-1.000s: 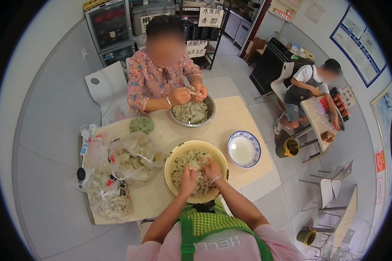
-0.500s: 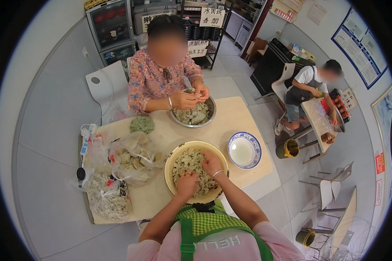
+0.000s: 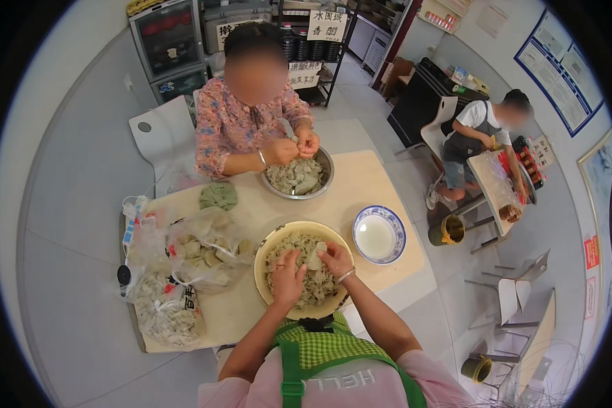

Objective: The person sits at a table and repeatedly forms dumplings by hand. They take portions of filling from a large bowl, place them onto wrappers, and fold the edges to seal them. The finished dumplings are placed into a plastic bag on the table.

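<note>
A cream enamel bowl full of crumbly grey-green torn pieces stands on the table in front of me. Over its middle, my right hand pinches a flat pale piece of what looks like flatbread between thumb and fingers. My left hand is above the bowl's left side, palm turned inward, thumb and fingers apart and nothing seen in it. Across the table a person in a floral top works with both hands over a steel bowl of similar pieces.
A blue-rimmed bowl of whitish liquid is right of my bowl. Plastic bags of round pale pieces and shreds, a green cloth and a power strip lie left. Another person sits at a table far right.
Both my hands have risen out of the torn pieces, and a flat piece now shows in my right hand. My left hand has turned and its fingers have spread.
</note>
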A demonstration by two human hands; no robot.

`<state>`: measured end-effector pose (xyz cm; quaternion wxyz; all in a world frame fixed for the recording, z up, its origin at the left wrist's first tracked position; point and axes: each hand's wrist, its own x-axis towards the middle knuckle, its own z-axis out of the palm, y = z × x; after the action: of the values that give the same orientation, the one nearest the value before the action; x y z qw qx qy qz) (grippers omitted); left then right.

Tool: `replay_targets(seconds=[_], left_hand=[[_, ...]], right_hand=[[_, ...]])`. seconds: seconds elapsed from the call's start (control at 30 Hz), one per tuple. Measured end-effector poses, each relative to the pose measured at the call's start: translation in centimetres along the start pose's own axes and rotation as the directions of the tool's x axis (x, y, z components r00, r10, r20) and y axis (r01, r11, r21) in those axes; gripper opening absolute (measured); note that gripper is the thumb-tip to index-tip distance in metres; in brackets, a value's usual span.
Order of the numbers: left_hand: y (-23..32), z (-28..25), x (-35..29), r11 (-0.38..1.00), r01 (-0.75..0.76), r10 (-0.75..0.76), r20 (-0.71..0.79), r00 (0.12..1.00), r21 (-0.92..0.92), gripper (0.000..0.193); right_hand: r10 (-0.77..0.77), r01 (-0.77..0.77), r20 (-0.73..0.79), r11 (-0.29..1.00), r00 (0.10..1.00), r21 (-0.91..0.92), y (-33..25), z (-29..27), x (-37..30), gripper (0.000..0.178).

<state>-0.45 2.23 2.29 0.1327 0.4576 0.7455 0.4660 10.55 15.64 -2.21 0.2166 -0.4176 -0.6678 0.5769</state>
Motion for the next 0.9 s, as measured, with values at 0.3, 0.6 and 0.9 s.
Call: replay_targets(seconds=[0.3,0.6,0.9], left_hand=[[0.1,1.9,-1.1,0.778,0.368,-0.322,0.18,0.93,-0.509,0.029],[-1.3,2.5,-1.6,0.395,0.543,-0.524,0.304,0.796,-0.741,0.026],[-0.9,0.7,-0.8,0.1,0.379,-0.526,0.275,0.805,-0.92,0.025]], right_hand=[[0.161,-0.191,0.122,0.933,0.979,0.305,-2.6,3.3,-3.8,0.018],[-0.11,0.115,0.062,0.988,0.992,-0.099,-2.6,3.0,-3.2,0.032],[-0.054,0.046,0.369,0.998,0.928,0.03,-3.3,2.0,-4.9,0.042]])
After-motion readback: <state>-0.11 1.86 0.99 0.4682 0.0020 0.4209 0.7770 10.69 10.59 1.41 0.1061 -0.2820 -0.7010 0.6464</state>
